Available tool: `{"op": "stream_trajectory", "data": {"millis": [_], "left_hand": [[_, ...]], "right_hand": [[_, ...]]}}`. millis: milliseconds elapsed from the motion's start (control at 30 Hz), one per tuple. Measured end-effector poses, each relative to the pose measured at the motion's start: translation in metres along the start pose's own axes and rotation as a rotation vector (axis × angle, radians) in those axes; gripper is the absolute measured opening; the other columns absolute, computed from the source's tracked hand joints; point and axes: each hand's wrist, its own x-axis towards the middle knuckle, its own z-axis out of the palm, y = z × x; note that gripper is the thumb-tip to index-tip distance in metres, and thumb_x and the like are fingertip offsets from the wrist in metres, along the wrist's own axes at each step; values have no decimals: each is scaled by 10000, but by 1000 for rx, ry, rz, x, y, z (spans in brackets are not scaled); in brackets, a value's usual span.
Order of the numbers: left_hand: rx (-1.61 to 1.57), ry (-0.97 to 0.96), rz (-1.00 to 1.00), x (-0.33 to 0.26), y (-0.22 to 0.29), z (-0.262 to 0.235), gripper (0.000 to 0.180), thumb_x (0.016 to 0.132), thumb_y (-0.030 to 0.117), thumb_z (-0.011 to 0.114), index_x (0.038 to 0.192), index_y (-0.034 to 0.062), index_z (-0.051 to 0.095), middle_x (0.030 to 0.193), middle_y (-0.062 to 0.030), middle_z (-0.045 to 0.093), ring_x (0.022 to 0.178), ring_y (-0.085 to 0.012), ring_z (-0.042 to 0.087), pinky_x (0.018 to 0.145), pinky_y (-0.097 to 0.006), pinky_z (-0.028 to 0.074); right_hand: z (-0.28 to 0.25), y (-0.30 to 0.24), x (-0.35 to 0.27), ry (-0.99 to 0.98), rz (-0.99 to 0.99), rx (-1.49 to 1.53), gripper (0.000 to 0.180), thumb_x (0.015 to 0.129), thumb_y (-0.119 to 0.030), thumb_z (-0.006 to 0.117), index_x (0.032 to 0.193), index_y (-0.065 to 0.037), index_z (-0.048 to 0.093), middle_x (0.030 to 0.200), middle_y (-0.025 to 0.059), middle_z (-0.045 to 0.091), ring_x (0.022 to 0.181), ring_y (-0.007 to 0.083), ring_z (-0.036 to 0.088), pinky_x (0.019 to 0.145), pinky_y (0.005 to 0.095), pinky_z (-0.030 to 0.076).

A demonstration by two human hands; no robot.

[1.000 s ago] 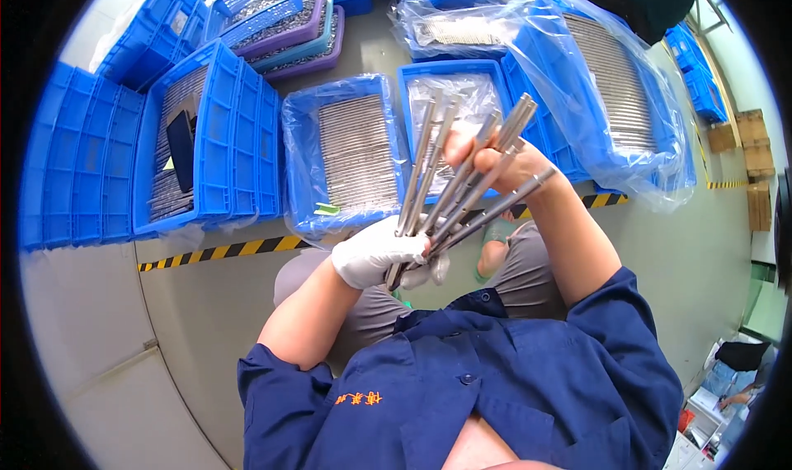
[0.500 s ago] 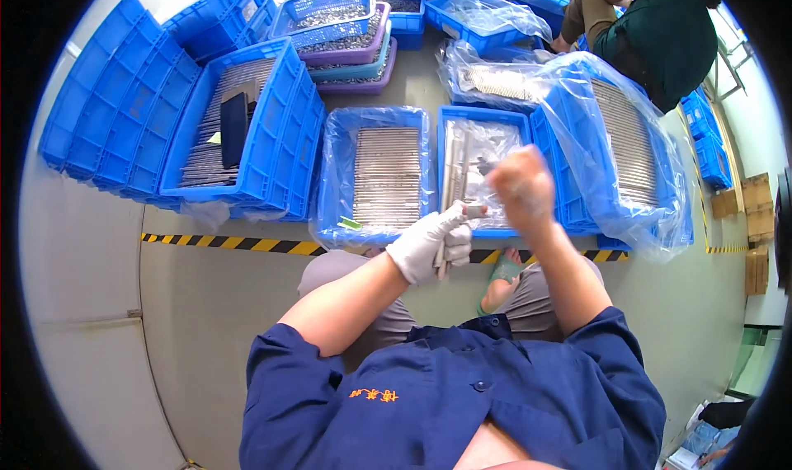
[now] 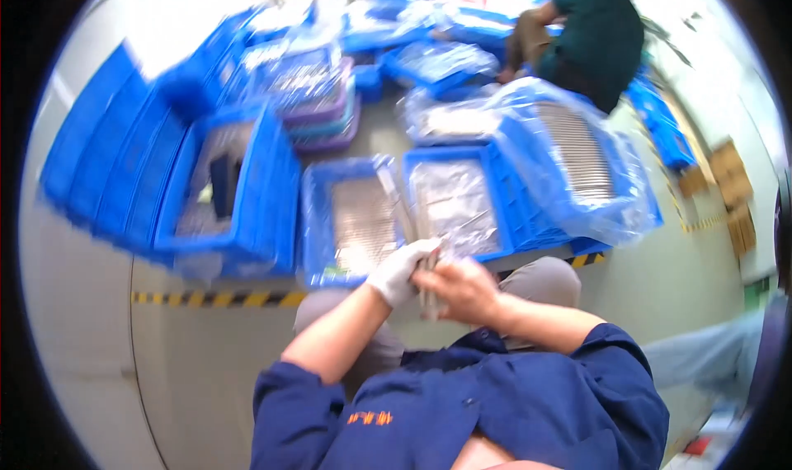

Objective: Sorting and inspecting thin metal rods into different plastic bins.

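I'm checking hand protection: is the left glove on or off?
On: the white glove covers the back of the left hand.

Half a second ago the bare right hand [image 3: 462, 293] was raised apart from the bundle of thin grey metal rods [image 3: 399, 210]; now it has come down and touches their lower part, just beside the white-gloved left hand [image 3: 402, 276]. The rods' upper ends, then close together, now spread apart. Near the right edge, a blurred pale blue garment [image 3: 709, 354] has appeared.

No words could be read; the small orange writing [image 3: 370, 418] on the dark blue shirt [image 3: 561, 387] was too blurry.
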Motion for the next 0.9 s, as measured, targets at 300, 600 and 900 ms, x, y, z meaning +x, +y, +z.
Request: {"op": "stream_trajectory", "data": {"millis": [300, 600, 900], "left_hand": [[128, -44, 118, -15, -15, 5, 143, 773, 95, 551, 906, 70, 505, 726, -28, 547, 615, -121, 536, 607, -295, 471], [196, -227, -120, -57, -83, 46, 380, 740, 188, 630, 1033, 56, 427, 873, -87, 512, 817, -207, 538, 782, -385, 459], [381, -316, -305, -70, -108, 17, 431, 773, 294, 601, 1081, 39, 442, 1037, -116, 532, 963, -222, 524, 867, -348, 407]], "right_hand": [[-14, 14, -32, 97, 591, 780, 457, 774, -271, 583, 1178, -86, 475, 729, 30, 492, 620, 94, 434, 556, 265, 381], [-6, 25, -21, -128, 846, 1849, 231, 785, -258, 598, 898, -61, 561, 777, -2, 549, 697, 101, 528, 646, 244, 436], [18, -12, -75, -241, 801, 1912, 217, 802, -288, 564, 842, -76, 539, 691, -4, 552, 450, 82, 497, 336, 207, 375]]}}
